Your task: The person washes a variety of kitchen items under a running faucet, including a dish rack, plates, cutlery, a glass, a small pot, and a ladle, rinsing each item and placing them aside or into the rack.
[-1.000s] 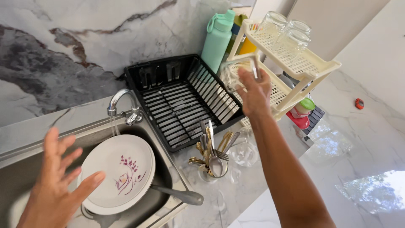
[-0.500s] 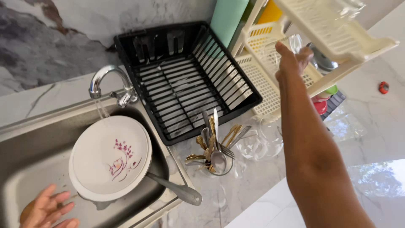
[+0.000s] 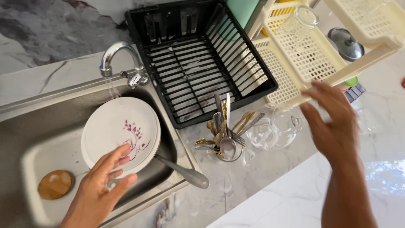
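My left hand (image 3: 99,185) reaches into the steel sink (image 3: 29,126), fingers spread, fingertips touching the lower rim of a white plate (image 3: 120,133) with a purple flower print. My right hand (image 3: 333,126) hovers empty and spread over the marble counter, just in front of the cream plastic shelf rack (image 3: 314,63). A clear glass (image 3: 301,19) lies on the rack's middle tier. More clear glasses (image 3: 287,122) stand on the counter left of my right hand. A holder of spoons and forks (image 3: 225,135) stands between sink and glasses.
A black dish drainer (image 3: 198,59) sits behind the cutlery. Water runs from the chrome tap (image 3: 120,59). A long pan handle (image 3: 181,171) juts from under the plate. A round wooden lid (image 3: 55,184) lies in the sink. A metal lid (image 3: 346,42) sits under the rack.
My right hand has drawn back from the rack, leaving a glass on its tier. My left hand has moved up to the plate's rim. The view has tilted down.
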